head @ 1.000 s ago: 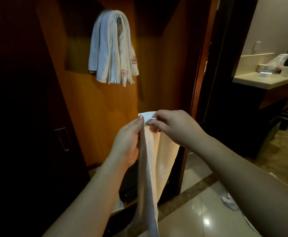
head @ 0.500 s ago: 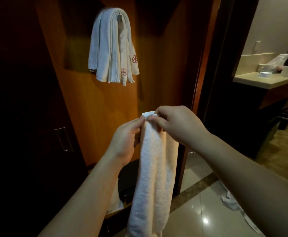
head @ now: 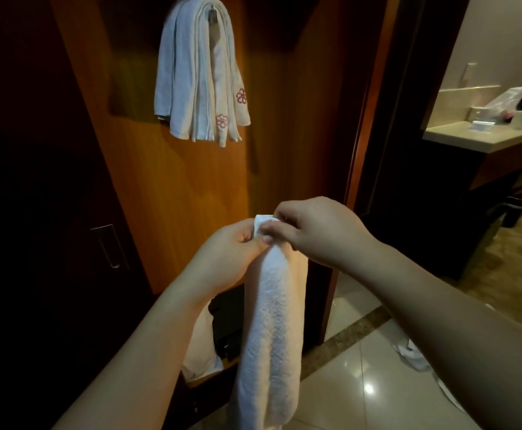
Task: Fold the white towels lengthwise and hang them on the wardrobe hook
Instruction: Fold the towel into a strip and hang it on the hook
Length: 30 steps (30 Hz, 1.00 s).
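A white towel [head: 272, 330] hangs down in front of me as a long narrow strip, folded lengthwise. My left hand [head: 222, 256] and my right hand [head: 318, 231] both pinch its top end, fingertips touching there. High on the wooden wardrobe panel, several white towels [head: 196, 72] with pink flower embroidery drape over the hook [head: 212, 13], which mostly hides under them.
A dark wardrobe door with a metal handle [head: 109, 246] stands at left. Another white cloth [head: 200, 349] lies low inside the wardrobe beside a dark box [head: 227, 324]. A counter [head: 483, 138] with small items is at right. White cloths [head: 408, 355] lie on the glossy tile floor.
The towel has gone from a loose flat strip to a narrower, rounder fold. Both hands stay at its top end, drawn closer together.
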{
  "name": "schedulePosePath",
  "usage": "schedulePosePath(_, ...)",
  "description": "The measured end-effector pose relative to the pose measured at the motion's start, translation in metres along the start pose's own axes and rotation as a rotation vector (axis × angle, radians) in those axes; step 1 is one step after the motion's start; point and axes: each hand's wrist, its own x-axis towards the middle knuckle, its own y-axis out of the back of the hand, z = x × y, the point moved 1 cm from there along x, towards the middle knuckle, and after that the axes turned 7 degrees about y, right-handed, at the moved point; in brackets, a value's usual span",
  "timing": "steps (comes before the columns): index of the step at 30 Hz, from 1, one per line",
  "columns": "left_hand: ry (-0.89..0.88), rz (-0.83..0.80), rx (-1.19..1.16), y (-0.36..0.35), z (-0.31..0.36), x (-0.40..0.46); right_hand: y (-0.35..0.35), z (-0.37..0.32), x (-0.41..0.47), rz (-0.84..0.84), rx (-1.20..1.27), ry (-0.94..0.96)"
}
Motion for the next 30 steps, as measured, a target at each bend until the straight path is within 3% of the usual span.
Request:
schedulePosePath(4,0.028,-0.016,-0.129,0.009,-0.007,0.003,-0.002,0.022,-0.008,-0.187,0.198,-0.069)
schedulePosePath(7,-0.015,0.010,-0.214,0.025,-0.013,0.003,-0.012,0.050,-0.023,-0.348,0.142,-0.146)
schedulePosePath(10,-0.046,0.030,-0.241,0.039,-0.019,0.000,-0.023,0.070,-0.037,-0.386,0.117,-0.199)
schedulePosePath(14,-0.048,0.071,-0.218,0.048,-0.029,-0.003,-0.023,0.077,-0.048,-0.224,0.259,-0.206)
schedulePosePath(22,-0.030,0.250,-0.265,0.044,-0.041,-0.010,-0.040,0.057,-0.064,0.393,0.828,-0.281)
schedulePosePath(25,-0.005,0.254,-0.280,0.041,-0.042,-0.012,-0.051,0.058,-0.064,0.429,1.023,-0.364)
schedulePosePath(30,-0.016,0.166,-0.447,0.035,-0.046,-0.022,-0.050,0.056,-0.068,0.442,1.045,-0.350)
